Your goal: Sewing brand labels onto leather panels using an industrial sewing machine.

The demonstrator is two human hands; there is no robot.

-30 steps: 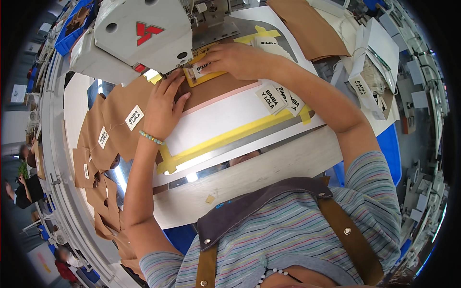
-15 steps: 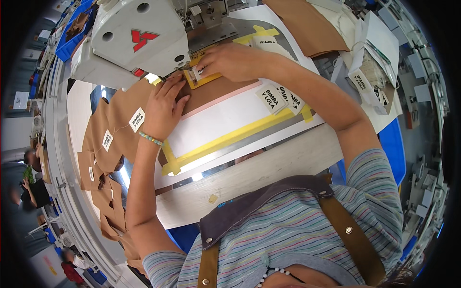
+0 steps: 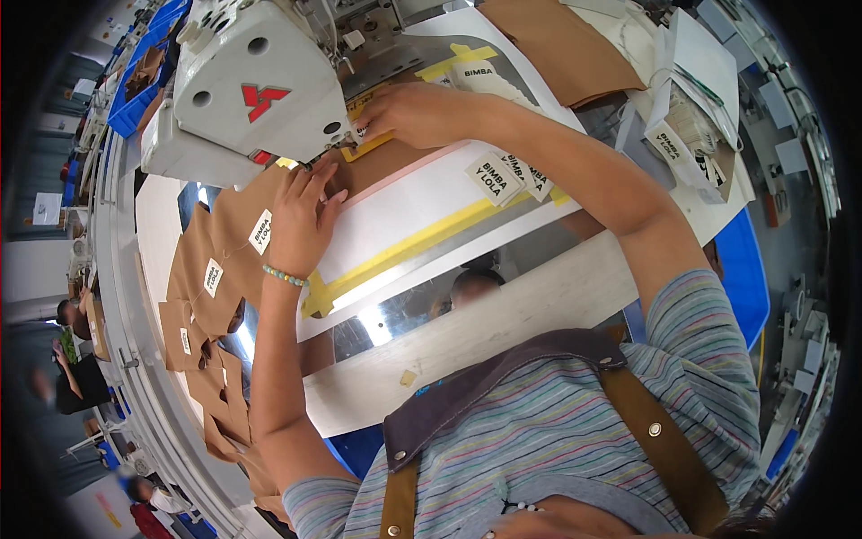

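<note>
My left hand (image 3: pixel 303 214), with a beaded bracelet at the wrist, rests on brown sheet material (image 3: pixel 237 229) beside the sewing machine head (image 3: pixel 256 94). Its fingers are stretched out and a little apart. Under the machine's right side, my right hand (image 3: pixel 420 115) has its fingers bunched down on a small white label (image 3: pixel 362 128). That label lies at a yellow frame (image 3: pixel 370 147) on a brown strip. The fingers hide most of the label and part of the frame. Below runs a white board (image 3: pixel 395 216) edged with yellow tape (image 3: pixel 409 241).
Loose printed labels (image 3: pixel 492 178) lie on the board near my right forearm. More brown pieces (image 3: pixel 566 49) are stacked at the far right, next to an open white box (image 3: pixel 687 148) of labels. Labelled brown pieces hang at left. A blue bin (image 3: pixel 741 274) stands right.
My right fingers have shifted slightly left and cover more of the yellow frame. My left hand has drawn back a little toward me. The whole view has tilted slightly.
</note>
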